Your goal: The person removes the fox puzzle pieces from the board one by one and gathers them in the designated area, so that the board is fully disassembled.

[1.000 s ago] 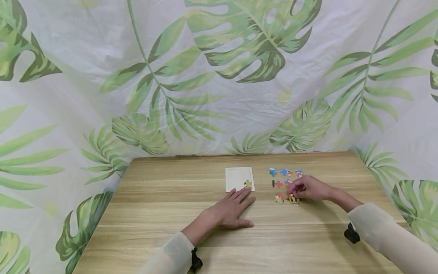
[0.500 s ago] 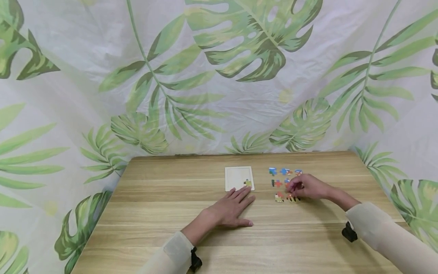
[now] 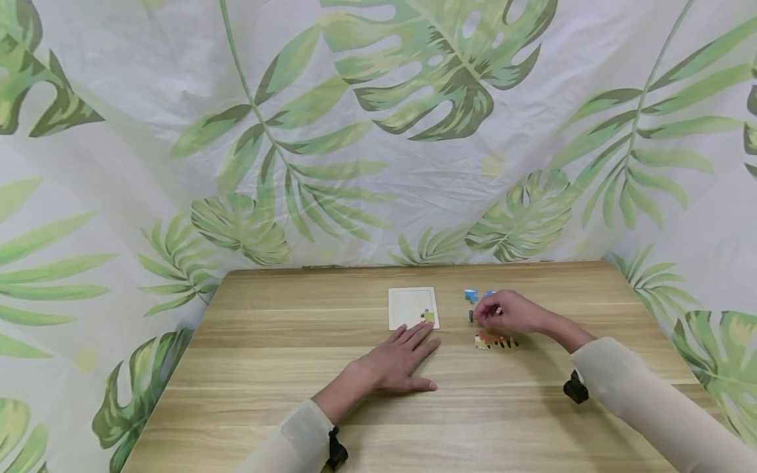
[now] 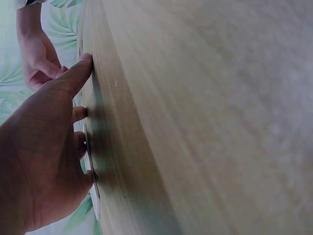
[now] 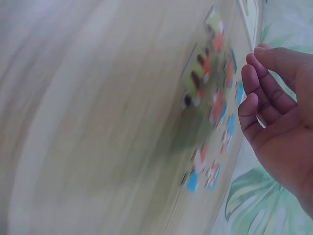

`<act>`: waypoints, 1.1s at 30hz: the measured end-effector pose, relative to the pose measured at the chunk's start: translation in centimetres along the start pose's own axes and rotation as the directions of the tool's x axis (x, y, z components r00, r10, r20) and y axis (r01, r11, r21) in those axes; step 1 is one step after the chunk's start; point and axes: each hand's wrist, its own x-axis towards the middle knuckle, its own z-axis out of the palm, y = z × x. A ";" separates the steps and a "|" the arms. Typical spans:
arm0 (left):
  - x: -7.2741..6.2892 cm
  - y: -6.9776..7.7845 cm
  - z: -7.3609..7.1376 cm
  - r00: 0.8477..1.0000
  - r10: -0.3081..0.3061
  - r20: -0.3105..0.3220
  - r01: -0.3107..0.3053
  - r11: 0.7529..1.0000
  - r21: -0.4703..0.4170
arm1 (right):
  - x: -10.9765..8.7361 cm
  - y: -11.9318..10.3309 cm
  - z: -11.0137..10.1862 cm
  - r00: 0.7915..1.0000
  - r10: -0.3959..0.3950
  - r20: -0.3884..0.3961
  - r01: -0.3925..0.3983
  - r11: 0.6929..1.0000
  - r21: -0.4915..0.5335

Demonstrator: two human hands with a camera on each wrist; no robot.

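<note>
My left hand (image 3: 399, 362) lies flat on the table with its fingers spread, fingertips at the near edge of a white square puzzle tray (image 3: 407, 305). One yellow-green puzzle piece (image 3: 427, 316) sits in the tray's near right corner. Over the loose jigsaw pieces to the right hovers my right hand (image 3: 513, 313), hiding some of them in the head view. The right wrist view shows that hand (image 5: 281, 103) with loosely bent fingers, thumb near the index fingertip, and no piece visible between them. Below it, several pieces, including a striped one (image 5: 195, 73), lie on the table.
The wooden table (image 3: 266, 368) reaches back to a leaf-patterned cloth (image 3: 414, 197) hanging behind it and at both sides. A blue piece (image 3: 470, 295) lies at the back left of the loose group. Each wrist wears a black device (image 3: 575, 387).
My right hand has moved left and slightly back across the loose pieces, now covering the middle and back right ones and uncovering the striped one more. The left hand has stayed put.
</note>
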 end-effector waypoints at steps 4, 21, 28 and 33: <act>0.0 -0.1 0.1 1.000 0.009 -0.002 -0.009 1.000 -0.016 | 1.6 -0.1 0.5 1.000 -0.019 -0.004 0.019 1.000 -0.013; -0.1 0.0 0.0 1.000 0.001 0.002 -0.001 1.000 0.009 | 6.4 -1.4 2.0 1.000 -0.005 -0.016 0.005 1.000 -0.017; -0.1 0.0 0.0 1.000 0.005 0.018 -0.005 1.000 0.009 | 7.9 -1.3 3.0 0.999 -0.051 -0.017 0.050 0.997 -0.066; -0.1 0.0 -0.1 1.000 0.002 0.013 -0.003 1.000 0.021 | 8.7 -1.5 3.8 0.997 -0.067 -0.026 0.065 0.995 -0.079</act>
